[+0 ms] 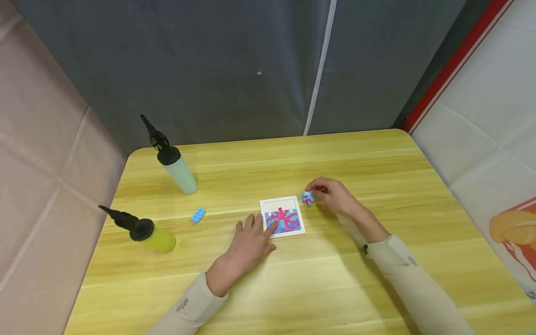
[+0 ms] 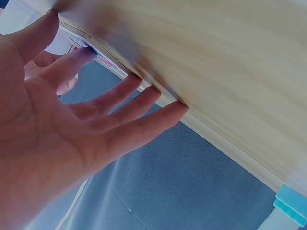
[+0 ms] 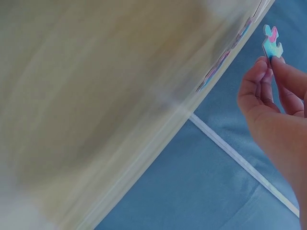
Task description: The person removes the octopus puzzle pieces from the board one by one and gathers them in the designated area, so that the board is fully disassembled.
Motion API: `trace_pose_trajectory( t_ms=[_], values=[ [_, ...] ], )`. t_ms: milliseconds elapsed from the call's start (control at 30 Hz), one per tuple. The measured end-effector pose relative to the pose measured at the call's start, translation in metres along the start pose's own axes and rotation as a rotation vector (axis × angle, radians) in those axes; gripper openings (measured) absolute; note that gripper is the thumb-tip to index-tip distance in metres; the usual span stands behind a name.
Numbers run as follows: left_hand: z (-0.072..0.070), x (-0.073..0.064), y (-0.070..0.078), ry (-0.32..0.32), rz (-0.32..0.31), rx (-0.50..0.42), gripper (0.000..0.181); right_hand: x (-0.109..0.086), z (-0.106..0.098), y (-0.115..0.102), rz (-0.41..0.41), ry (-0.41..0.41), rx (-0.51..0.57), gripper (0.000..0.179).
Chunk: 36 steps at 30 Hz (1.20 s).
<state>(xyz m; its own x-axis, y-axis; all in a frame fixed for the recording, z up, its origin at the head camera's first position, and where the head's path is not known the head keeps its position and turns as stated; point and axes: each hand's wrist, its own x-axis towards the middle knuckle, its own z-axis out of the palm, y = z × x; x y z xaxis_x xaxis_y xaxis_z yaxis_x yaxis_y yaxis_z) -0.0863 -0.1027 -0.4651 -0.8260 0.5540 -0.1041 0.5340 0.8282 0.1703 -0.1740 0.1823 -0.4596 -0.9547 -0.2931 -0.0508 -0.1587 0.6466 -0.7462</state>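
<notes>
A square jigsaw puzzle [image 1: 285, 222] with a pink octopus on blue sits in a white tray [image 1: 268, 204], its upper part unfilled. My left hand [image 1: 250, 243] lies at the tray's lower left, fingers spread and fairly straight, the index fingertip on the puzzle. In the left wrist view, those fingers [image 2: 129, 129] reach along the tray edge. Just right of the tray, my right hand [image 1: 332, 195] pinches a blue-and-pink jigsaw piece [image 1: 307, 198] between thumb and fingers. The right wrist view shows this piece [image 3: 272, 43] standing up from the fingertips.
Left of the tray lies a light blue toy brick [image 1: 198, 215] with studs. Farther left are a mint cylinder [image 1: 182, 176] and a yellow-green cylinder [image 1: 160, 239], each with a black cap and tapered nozzle. A grey curtain [image 1: 234, 70] hangs behind the wooden table [image 1: 335, 288].
</notes>
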Motion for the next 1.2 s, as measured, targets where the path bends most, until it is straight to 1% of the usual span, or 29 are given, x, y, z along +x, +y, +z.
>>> trace_pose_trajectory(
  t_ms=[667, 900, 1200],
  values=[
    [0.000, 0.000, -0.001, -0.006, 0.005, -0.004, 0.056, -0.005, -0.016, 0.015, 0.004, 0.023, -0.024, 0.018],
    [0.000, 0.000, -0.001, 0.002, 0.008, -0.001, 0.056, -0.007, -0.018, 0.017, 0.020, 0.012, -0.007, 0.018],
    [0.000, -0.001, -0.001, 0.005, 0.008, 0.000, 0.055, -0.011, -0.023, 0.021, 0.040, 0.032, -0.026, 0.019]
  ],
)
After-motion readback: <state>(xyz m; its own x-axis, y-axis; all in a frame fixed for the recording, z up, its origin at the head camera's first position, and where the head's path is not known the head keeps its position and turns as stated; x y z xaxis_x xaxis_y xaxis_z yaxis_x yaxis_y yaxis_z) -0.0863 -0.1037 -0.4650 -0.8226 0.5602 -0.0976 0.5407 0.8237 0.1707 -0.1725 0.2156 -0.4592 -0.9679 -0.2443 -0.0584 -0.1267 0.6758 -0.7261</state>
